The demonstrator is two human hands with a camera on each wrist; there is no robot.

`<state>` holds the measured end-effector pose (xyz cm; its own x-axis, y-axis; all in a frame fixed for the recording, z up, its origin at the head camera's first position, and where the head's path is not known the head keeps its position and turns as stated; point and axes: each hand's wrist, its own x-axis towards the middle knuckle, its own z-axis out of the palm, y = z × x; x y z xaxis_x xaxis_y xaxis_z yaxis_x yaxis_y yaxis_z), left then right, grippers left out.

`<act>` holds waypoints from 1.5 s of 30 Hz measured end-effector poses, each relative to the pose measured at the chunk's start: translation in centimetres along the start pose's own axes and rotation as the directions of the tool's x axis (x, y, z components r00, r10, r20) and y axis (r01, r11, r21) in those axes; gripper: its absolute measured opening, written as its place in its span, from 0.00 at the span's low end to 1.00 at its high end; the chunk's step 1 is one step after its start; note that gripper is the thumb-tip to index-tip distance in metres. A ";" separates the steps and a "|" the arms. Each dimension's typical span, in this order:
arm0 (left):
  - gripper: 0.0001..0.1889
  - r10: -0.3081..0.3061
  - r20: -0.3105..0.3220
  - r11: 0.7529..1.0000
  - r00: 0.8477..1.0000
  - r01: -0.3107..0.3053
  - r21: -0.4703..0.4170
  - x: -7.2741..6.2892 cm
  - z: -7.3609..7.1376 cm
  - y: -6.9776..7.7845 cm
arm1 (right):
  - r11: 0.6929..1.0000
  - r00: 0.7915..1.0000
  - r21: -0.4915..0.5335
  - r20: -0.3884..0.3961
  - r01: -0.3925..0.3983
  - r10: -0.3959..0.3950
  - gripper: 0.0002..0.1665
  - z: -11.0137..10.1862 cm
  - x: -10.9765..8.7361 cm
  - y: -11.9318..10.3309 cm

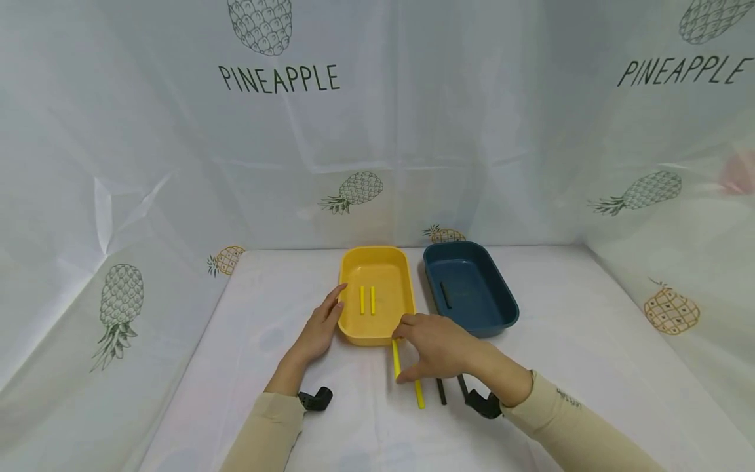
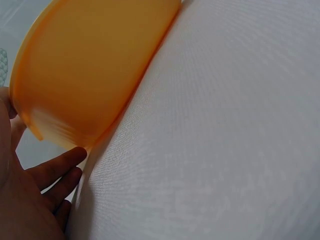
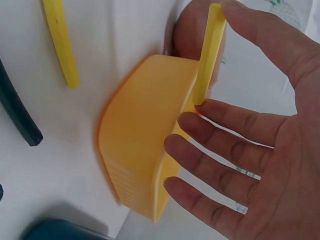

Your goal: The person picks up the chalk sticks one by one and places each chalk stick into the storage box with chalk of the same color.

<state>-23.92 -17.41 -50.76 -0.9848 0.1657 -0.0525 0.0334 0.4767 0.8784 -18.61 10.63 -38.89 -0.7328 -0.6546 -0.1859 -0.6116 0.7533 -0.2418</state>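
My right hand pinches a yellow stick by its two ends, thumb at one and index finger at the other. The other fingers spread out beside the near wall of a yellow tray, and the stick overlaps that wall in the right wrist view. At the tray's left side is my left hand, its fairly straight fingers touching the wall and rim. Two short yellow sticks lie side by side inside the tray.
A dark blue tray stands right of the yellow one, holding a short dark stick. Another yellow stick and two dark sticks lie on the white cloth below my right hand. A pineapple-print curtain hangs behind.
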 end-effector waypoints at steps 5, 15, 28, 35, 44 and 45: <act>0.25 -0.005 0.001 1.000 1.000 0.005 -0.013 0.0 0.0 0.0 | 1.000 1.000 0.010 0.003 -0.026 0.026 0.42 -0.4 0.3 0.1; 0.23 -0.014 -0.005 1.000 1.000 0.014 0.000 0.1 0.0 -0.1 | 0.998 0.998 0.034 -0.027 -0.051 0.052 0.41 -1.0 1.1 1.1; 0.23 -0.019 -0.013 1.000 1.000 0.019 0.005 0.0 0.0 -0.2 | 0.990 0.993 0.084 -0.033 -0.113 0.116 0.41 -1.3 2.8 2.4; 0.24 -0.002 -0.008 1.000 1.000 0.002 -0.003 0.1 0.1 -0.3 | 0.989 0.991 0.088 -0.042 -0.119 0.124 0.41 -1.4 3.7 3.2; 0.24 -0.011 -0.010 1.000 1.000 0.011 -0.017 0.0 0.1 -0.2 | 0.987 0.990 0.092 -0.053 -0.129 0.134 0.43 -1.2 4.8 4.0; 0.24 -0.012 -0.010 1.000 1.000 0.012 -0.018 0.0 0.1 -0.2 | 0.987 0.989 0.094 -0.054 -0.129 0.134 0.43 -1.2 5.0 4.1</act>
<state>-23.91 -17.44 -50.96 -0.9867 0.1514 -0.0585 0.0186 0.4631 0.8861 -25.08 10.53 -39.68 -0.8235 -0.5429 -0.1646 -0.4812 0.8221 -0.3041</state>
